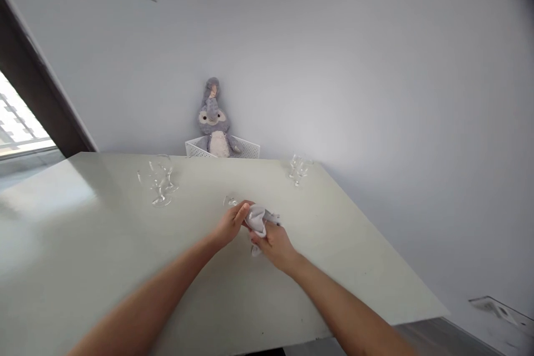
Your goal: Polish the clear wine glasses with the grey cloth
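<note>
Over the middle of the table, my left hand (230,225) is closed around a clear stemmed glass (230,200). The glass lies tilted on its side, its foot showing beyond the fingers at the upper left and its bowl toward the right. My right hand (276,243) grips a light grey cloth (257,216) bunched at the bowl. Part of the cloth seems to be inside the glass, and a corner hangs below. My fingers and the cloth hide most of the bowl.
Two clear stemmed glasses (161,200) stand at the left of the pale table (200,311). Smaller stemmed glasses (297,179) stand near the back right. Behind the table's far edge, a grey plush toy (219,144) sits in a white perforated basket (250,148) against the wall.
</note>
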Tool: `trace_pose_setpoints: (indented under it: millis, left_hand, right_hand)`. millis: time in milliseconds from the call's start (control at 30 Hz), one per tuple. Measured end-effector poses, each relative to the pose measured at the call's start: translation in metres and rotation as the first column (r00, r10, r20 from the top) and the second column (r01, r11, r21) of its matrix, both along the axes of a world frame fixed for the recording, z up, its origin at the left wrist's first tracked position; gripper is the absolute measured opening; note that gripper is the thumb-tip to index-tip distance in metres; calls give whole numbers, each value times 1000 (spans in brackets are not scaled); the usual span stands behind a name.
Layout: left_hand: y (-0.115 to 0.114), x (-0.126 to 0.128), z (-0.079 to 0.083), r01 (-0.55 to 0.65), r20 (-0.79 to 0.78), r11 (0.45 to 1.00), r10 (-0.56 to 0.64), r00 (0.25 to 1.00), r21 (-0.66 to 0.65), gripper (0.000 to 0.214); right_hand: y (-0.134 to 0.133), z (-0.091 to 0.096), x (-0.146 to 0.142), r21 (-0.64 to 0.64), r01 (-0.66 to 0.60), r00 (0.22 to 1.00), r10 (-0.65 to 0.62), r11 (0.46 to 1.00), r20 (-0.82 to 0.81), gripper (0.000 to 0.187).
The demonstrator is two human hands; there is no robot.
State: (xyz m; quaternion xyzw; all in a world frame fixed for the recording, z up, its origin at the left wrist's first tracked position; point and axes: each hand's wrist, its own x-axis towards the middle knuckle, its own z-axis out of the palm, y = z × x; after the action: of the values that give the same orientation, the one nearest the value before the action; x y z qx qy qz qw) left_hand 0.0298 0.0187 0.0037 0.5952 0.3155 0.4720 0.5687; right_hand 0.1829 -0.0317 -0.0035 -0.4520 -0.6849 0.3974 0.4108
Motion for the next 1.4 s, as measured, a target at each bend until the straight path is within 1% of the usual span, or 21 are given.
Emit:
trace_pose_setpoints:
  millis: [100, 200, 267, 333, 400, 433, 467, 533, 633, 700, 733, 800, 900, 967, 1033, 1067, 1100, 1167, 1233, 1300, 1400]
  left_hand:
    - [-9, 2, 8, 59, 44, 998, -59, 997, 9, 40]
    - [-12, 2, 12, 104, 69, 995, -103, 992, -4, 48]
    - [-9, 0, 9, 62, 61, 998, -60, 996, -29, 46]
    - [-4, -2, 3, 38, 21, 998, -37, 999, -55, 42]
    - [0, -4, -2, 57, -10, 995, -58, 998, -85, 40]
    - [0, -4, -3, 68, -12, 993, -69, 998, -101, 40]
    - [0, -3, -4, 77, -2, 990, -78, 997, -114, 40]
    - [-3, -1, -4, 88, 27, 990, -86, 996, -110, 41]
    - [-10, 5, -3, 134, -9, 991, -135, 991, -14, 51]
    - [-12, 7, -2, 154, -82, 986, -148, 986, 69, 57]
    - [-13, 7, -1, 142, -131, 984, -128, 983, 104, 57]
    - [-11, 5, 0, 94, -227, 984, -57, 972, 153, 53]
    - [-9, 1, 3, 84, -339, 986, -30, 940, 145, 46]
    - [-8, -1, 4, 109, -411, 985, -44, 911, 135, 47]
    - [-7, -3, 5, 52, -544, 970, 90, 834, 239, 47]
    - [-7, -4, 5, 4, -596, 931, 231, 769, 366, 45]
    - [-6, -5, 5, -24, -610, 852, 394, 688, 523, 41]
    - [-5, -7, 6, 14, -521, 613, 659, 543, 790, 35]
    - [-2, -11, 5, 144, -447, 436, 752, 485, 888, 36]
    - [2, -15, 3, 259, -467, 389, 765, 444, 884, 39]
    - [10, -23, -3, 333, -533, 424, 746, 398, 842, 39]
  right_hand:
    - [6, 4, 5, -274, -162, 914, 39, 948, -403, 46]
    - [7, 8, 6, -340, -266, 826, 31, 902, -563, 52]
    - [3, 8, 3, -293, -234, 896, 89, 927, -434, 51]
    - [-3, 6, 0, -142, -132, 982, 111, 981, -151, 47]
    - [-7, 3, -3, 54, -38, 996, 33, 998, 88, 39]
    - [-8, 3, -3, 100, -13, 993, 1, 995, 119, 37]
    - [-7, 3, -2, 84, -4, 996, -3, 996, 84, 36]
    - [-3, 4, 0, -93, -34, 985, 18, 995, -171, 38]
    - [4, 9, 3, -365, -212, 783, -66, 907, -619, 40]
    - [5, 10, 3, -414, -276, 680, -128, 867, -721, 40]
    - [4, 9, 2, -410, -277, 688, -119, 869, -716, 41]
    - [-1, 6, -1, -345, -202, 812, -41, 916, -583, 40]
    - [-5, 0, -2, -79, 0, 990, -11, 997, -141, 31]
    - [-3, -2, 0, 83, 72, 993, -78, 994, 83, 24]
    - [3, -1, 4, 67, 96, 985, -104, 993, 136, 25]
    - [6, 0, 6, -6, 111, 989, -110, 994, 101, 27]
    - [10, 1, 8, -101, 122, 992, -119, 987, 30, 29]
    - [15, 4, 11, -281, 107, 974, -157, 954, -162, 33]
    - [17, 6, 12, -383, 28, 929, -166, 923, -331, 38]
    - [17, 7, 12, -409, -71, 903, -116, 910, -414, 42]
    - [15, 10, 16, -348, -164, 955, 60, 923, -291, 38]
